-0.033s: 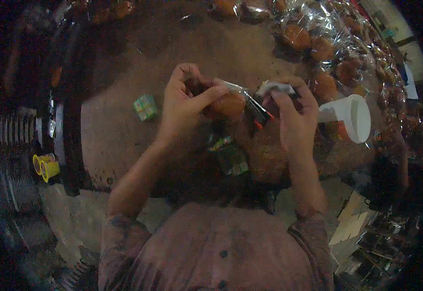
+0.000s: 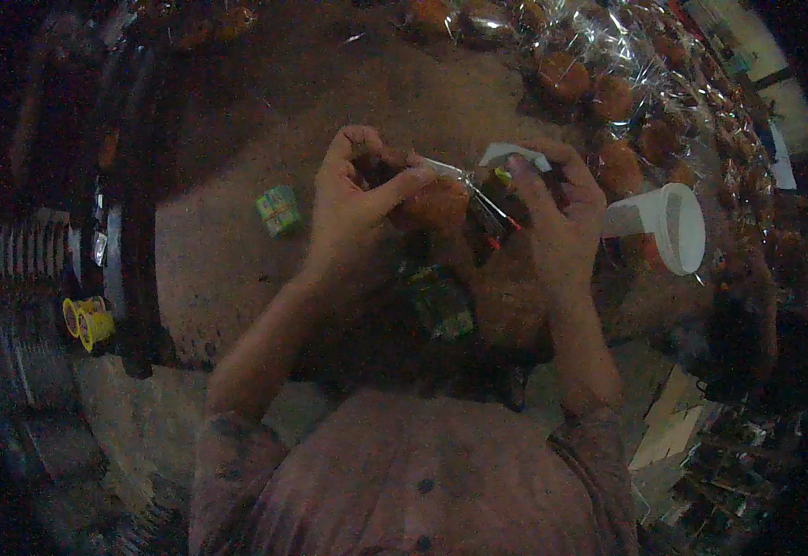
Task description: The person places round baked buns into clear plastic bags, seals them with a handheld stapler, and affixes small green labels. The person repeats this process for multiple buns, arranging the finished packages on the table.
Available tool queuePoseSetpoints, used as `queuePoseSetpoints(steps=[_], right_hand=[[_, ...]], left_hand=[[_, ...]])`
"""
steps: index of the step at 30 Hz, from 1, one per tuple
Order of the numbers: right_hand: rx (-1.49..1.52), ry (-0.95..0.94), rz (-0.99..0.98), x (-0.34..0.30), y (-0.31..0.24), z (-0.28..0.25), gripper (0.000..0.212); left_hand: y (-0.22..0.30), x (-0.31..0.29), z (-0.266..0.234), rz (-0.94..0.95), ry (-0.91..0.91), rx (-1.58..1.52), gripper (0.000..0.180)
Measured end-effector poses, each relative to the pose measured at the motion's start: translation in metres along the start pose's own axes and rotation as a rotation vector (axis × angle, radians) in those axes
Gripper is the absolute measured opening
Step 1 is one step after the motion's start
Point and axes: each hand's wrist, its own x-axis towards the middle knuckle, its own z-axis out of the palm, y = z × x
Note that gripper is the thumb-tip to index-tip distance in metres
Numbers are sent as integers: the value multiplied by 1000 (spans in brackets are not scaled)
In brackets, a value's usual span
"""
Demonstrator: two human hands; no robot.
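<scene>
Head view: I watch two bare hands working over a brown counter (image 2: 376, 88), and I take the white tub (image 2: 682, 229) as my landmark. The left hand (image 2: 346, 199) is well to the left of the tub, its thumb and fingers drawn in on a brown round piece (image 2: 436, 206). That piece sits left of the tub, with the right hand (image 2: 563, 206) in between. A slender silvery tool (image 2: 487, 197) with reddish ends slants beside the piece, on its tub side; from here I cannot tell what grips it.

The right hand is just left of the tub, thumb and fingers pinched on a white scrap (image 2: 520, 156), with a yellow-green bit (image 2: 503, 173) showing under it. I cannot make out the rest of that grasp in this dim light.

Farther left of the tub than the left hand I see a green packet (image 2: 279, 211); another packet (image 2: 439, 304), also green, lies left of the tub and nearer the person. Beyond the tub, brown rounds (image 2: 566, 77) gather under shiny clear film (image 2: 631, 42).
</scene>
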Motion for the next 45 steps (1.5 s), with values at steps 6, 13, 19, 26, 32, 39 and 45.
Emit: queuePoseSetpoints(steps=[6, 13, 19, 26, 32, 39, 45], right_hand=[[-638, -51, -593, 27, 0, 13, 20], [-564, -270, -125, 33, -7, 12, 23], [-445, -313, -323, 21, -14, 29, 26], [-285, -488, -544, 23, 12, 40, 37], [-129, -385, -156, 12, 17, 50, 24], [-152, -348, -158, 12, 25, 47, 18], [-313, -338, -22, 18, 7, 13, 22]], left_hand=[[-3, -1, -5, 28, 35, -173, 36], [-6, -3, -15, 10, 86, -270, 36], [-2, -9, -12, -44, 57, -275, 36], [-17, -5, -19, -6, 48, -362, 34], [-32, 0, -25, -9, -2, -327, 31], [-33, -8, -16, 8, -5, -208, 30], [-28, -12, -10, 77, 67, -39, 30]])
